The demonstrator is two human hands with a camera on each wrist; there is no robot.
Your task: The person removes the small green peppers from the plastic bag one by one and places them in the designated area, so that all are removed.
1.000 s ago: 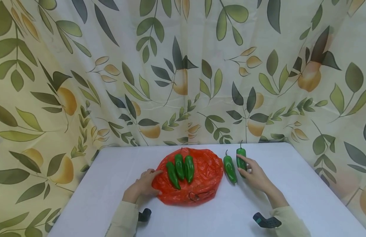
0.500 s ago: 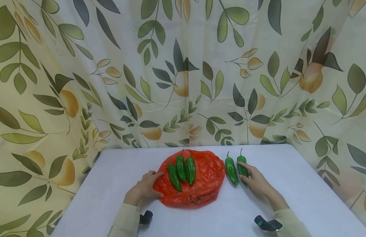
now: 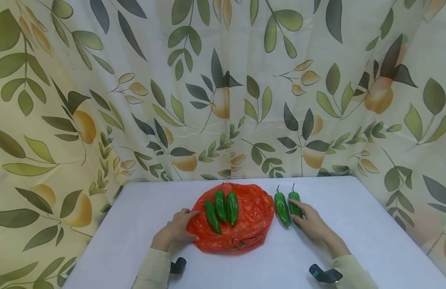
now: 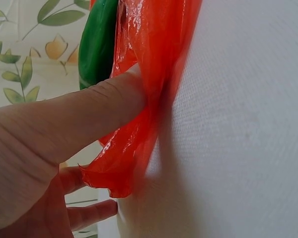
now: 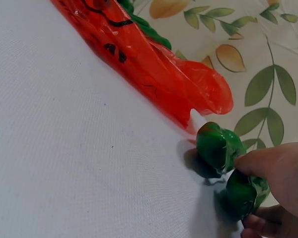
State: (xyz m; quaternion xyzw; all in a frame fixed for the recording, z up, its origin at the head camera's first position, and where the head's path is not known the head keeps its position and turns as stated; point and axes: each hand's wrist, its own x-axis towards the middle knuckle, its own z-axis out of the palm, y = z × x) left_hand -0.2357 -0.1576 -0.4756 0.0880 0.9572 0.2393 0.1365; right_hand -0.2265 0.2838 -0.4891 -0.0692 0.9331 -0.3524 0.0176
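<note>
In the head view, a crumpled red plastic bag (image 3: 253,208) lies on the white table with three green peppers (image 3: 220,205) on top. My left hand (image 3: 177,226) is at its left edge, thumb and index finger spread apart along it. The left wrist view has my thumb pressing the bag (image 4: 159,44), other fingers behind a loose flap. To the bag's right, two more green peppers lie side by side, stems away from me. My right hand (image 3: 311,220) grips the outer pepper (image 3: 294,196); the inner pepper (image 3: 282,208) is beside my thumb.
The white table (image 3: 136,200) ends at a patterned curtain (image 3: 244,100) with leaves and fruit, which surrounds its back and sides. Dark wrist cameras (image 3: 325,275) are worn on both wrists. In the right wrist view, the bag's near edge (image 5: 208,94) stands close to the two peppers.
My right hand has drawn the outer pepper slightly towards me, so it now lies more level with the inner one. My left hand stays at the bag's edge. The head view has shifted slightly.
</note>
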